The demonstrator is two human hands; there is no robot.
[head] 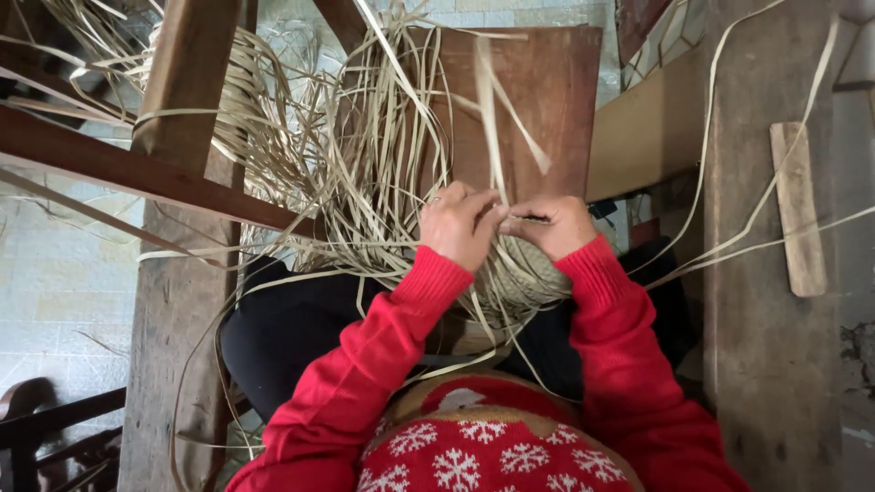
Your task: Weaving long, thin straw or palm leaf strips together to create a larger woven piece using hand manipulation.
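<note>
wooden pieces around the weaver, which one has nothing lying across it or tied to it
The short pale wooden slat on the right, lying flat. The reddish board behind the hands and the brown beams on the left all have straw strips over them.

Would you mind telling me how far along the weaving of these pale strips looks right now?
Done: a small woven patch shows under the hands. In hand: the left hand and right hand pinch strips together at its top edge. Left: most loose strips fan out unwoven over the wooden board.
</note>
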